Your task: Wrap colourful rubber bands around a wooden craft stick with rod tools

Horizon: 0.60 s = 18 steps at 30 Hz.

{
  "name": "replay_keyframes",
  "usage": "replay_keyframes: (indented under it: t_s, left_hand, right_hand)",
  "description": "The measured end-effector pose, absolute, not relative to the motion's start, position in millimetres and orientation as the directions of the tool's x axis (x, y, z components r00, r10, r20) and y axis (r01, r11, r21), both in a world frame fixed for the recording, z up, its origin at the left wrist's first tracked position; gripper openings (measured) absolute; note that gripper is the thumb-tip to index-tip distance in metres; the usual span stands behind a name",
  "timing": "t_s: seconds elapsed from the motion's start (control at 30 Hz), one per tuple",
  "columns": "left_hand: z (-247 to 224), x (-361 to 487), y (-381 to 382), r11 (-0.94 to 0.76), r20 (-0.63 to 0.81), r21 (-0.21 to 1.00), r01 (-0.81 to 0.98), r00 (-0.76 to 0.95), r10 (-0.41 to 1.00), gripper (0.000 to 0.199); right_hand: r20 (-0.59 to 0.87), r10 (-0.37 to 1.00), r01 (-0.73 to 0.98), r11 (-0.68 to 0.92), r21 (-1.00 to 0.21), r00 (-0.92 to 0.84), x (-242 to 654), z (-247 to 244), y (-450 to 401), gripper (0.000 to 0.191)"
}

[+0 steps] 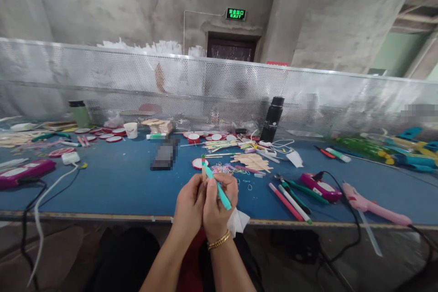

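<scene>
Open table spreads from your left hand to a white cord, with a phone at its far side. Ahead, a disc, bands and sticks block you before the mesh screen. A narrow gap separates your right hand from pens, pliers and a glue gun.

We hold a slim wooden stick nearly upright, its top coloured red and green; our teal marker slants, tip up by the coloured part.
</scene>
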<state>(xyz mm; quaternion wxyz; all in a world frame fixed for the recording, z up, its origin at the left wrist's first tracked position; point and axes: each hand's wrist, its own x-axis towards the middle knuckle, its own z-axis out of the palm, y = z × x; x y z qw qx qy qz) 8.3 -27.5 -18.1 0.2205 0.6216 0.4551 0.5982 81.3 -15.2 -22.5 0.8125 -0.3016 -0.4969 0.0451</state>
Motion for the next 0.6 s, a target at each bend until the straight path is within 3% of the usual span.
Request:
replay_keyframes:
  t_s: [0.6]
  left_hand:
    - [-20.6, 8.3, -26.6, -0.496, 0.548, 0.817, 0.295, -0.127, 0.827, 0.03]
  right_hand:
    - [0.778, 0.361, 0.213, 0.825, -0.523, 0.514, 82.4, -20.2, -17.1, 0.003]
